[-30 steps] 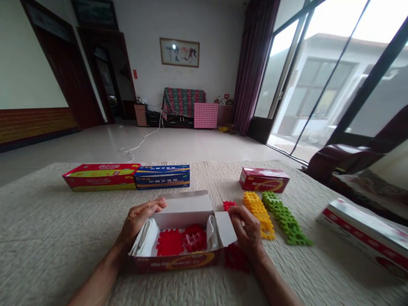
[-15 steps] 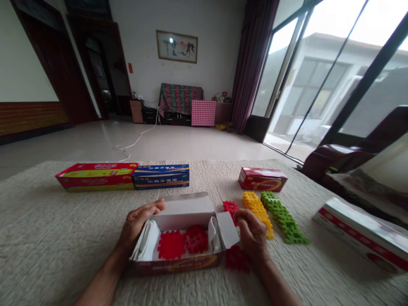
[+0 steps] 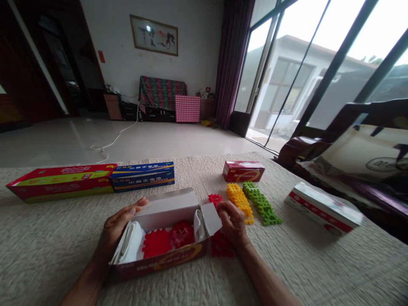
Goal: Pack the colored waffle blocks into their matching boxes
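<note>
An open carton (image 3: 165,262) stands before me, its lid flap raised at the back. Inside lie a flat red notched piece (image 3: 156,243) and a second red piece (image 3: 182,233), between folded white material (image 3: 130,242) at the left end and more (image 3: 199,225) at the right. My left hand (image 3: 119,223) holds the carton's left side, fingers along its back corner. My right hand (image 3: 234,223) has its fingers closed at the right end flap (image 3: 211,219). Beside and partly behind it are red pieces (image 3: 221,246). Their number is unclear.
Rows of yellow pieces (image 3: 239,203) and green pieces (image 3: 262,204) lie right of the carton. Farther back are a red-and-yellow box (image 3: 63,182), a blue box (image 3: 143,176) and a small red box (image 3: 244,171). A white-and-red box (image 3: 323,208) stands at the right.
The camera view has turned to the right, so the carton, hands and surroundings appear farther left. Both hands keep their places at the carton.
</note>
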